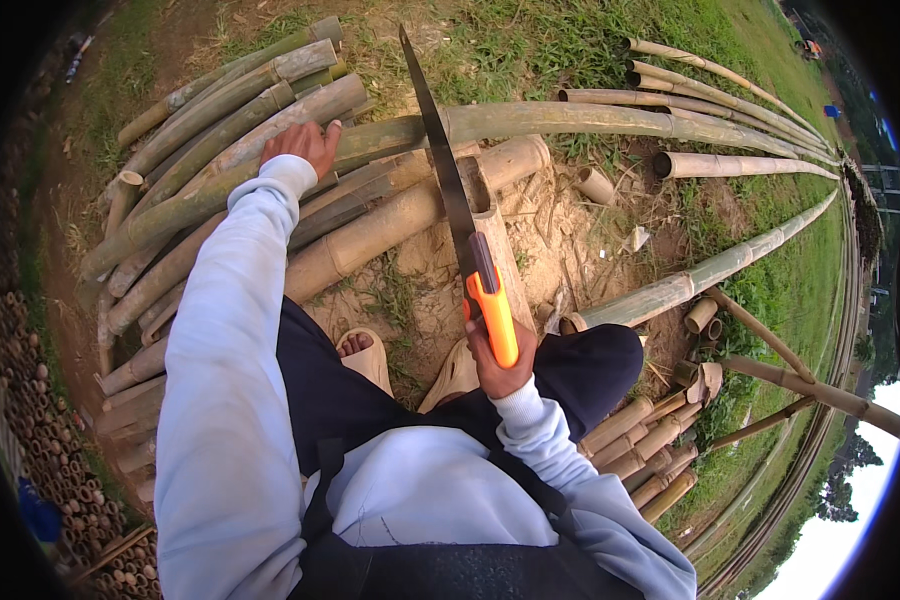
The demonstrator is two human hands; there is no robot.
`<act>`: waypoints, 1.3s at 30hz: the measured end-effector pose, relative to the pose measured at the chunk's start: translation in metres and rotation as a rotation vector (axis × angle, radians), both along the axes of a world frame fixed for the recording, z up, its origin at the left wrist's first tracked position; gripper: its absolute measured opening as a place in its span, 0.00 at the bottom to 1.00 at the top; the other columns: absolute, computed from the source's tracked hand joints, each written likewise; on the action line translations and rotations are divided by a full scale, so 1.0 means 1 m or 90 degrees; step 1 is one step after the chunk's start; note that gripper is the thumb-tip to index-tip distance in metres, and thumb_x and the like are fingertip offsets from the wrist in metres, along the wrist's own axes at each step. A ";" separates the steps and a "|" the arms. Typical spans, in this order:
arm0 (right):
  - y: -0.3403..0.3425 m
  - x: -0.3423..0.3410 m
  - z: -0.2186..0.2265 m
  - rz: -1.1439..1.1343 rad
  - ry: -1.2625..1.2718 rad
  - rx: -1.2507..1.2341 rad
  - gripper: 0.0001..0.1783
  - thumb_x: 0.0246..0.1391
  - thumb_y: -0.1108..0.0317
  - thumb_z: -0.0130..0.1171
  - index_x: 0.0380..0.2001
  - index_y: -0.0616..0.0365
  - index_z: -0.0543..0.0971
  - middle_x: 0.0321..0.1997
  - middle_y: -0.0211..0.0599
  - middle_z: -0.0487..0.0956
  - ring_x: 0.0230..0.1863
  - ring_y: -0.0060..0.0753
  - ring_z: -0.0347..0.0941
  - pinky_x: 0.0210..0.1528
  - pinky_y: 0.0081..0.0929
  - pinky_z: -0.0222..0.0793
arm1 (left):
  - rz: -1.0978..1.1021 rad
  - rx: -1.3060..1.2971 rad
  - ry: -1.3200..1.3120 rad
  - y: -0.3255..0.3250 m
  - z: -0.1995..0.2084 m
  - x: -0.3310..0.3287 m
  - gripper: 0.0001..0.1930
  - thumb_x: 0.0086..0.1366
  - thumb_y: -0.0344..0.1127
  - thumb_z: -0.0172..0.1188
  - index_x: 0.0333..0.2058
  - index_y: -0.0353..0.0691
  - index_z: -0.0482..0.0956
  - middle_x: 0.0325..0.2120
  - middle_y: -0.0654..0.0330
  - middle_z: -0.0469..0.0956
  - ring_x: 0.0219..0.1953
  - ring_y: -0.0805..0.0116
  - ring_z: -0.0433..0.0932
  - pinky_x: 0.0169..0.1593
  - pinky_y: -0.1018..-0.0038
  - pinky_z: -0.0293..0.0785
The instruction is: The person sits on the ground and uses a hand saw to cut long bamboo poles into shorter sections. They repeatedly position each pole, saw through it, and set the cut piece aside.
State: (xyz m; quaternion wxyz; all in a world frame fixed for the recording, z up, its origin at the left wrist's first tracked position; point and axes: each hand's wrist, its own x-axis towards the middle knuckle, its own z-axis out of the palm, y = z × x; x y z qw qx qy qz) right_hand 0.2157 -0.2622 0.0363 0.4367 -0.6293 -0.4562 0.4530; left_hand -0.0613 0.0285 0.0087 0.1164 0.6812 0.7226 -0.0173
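Your R hand (505, 368) grips handsaw (448, 170) by orange handle (500, 325), in front of you. Blade crosses long green bamboo culm (560, 119); contact unclear. L hand (302, 148) lies over culm, left of blade; can't tell if gripping. Culm prob. heavy, stiff, slick: hold there, clear of blade. Saw prob. light, w/ flexy blade.

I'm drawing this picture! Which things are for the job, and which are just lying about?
Seem in use:
orange-handled saw, in the right hand
long bamboo pole, crossed by the saw

Seem to be just lying about:
short bamboo stub on the dirt
white scrap near it
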 end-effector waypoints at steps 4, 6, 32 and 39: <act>-0.077 0.019 0.038 0.061 -0.093 0.012 0.13 0.56 0.77 0.62 0.46 0.67 0.81 0.24 0.39 0.77 0.26 0.22 0.76 0.34 0.24 0.73 | 0.020 -0.032 0.009 0.003 0.012 0.001 0.33 0.73 0.60 0.40 0.42 0.35 0.85 0.43 0.41 0.83 0.49 0.41 0.81 0.58 0.51 0.73; -0.033 0.013 0.029 0.042 -0.083 0.030 0.12 0.57 0.76 0.62 0.45 0.67 0.82 0.23 0.36 0.77 0.26 0.20 0.74 0.33 0.24 0.72 | 0.027 -0.048 0.015 0.000 0.011 0.006 0.33 0.73 0.60 0.40 0.41 0.36 0.85 0.43 0.41 0.83 0.49 0.41 0.81 0.57 0.51 0.73; 0.042 -0.006 0.011 0.010 0.002 0.064 0.07 0.59 0.73 0.64 0.35 0.68 0.79 0.22 0.34 0.75 0.25 0.19 0.68 0.30 0.24 0.67 | -0.036 0.028 0.009 0.022 0.016 -0.002 0.32 0.73 0.59 0.40 0.40 0.35 0.85 0.41 0.40 0.83 0.48 0.41 0.81 0.57 0.50 0.73; -0.040 0.013 0.032 0.036 -0.080 0.037 0.10 0.57 0.75 0.64 0.42 0.67 0.81 0.23 0.37 0.78 0.24 0.24 0.74 0.30 0.26 0.71 | 0.032 -0.029 0.000 0.006 0.013 0.004 0.31 0.73 0.58 0.41 0.43 0.35 0.84 0.44 0.40 0.83 0.50 0.42 0.81 0.58 0.50 0.72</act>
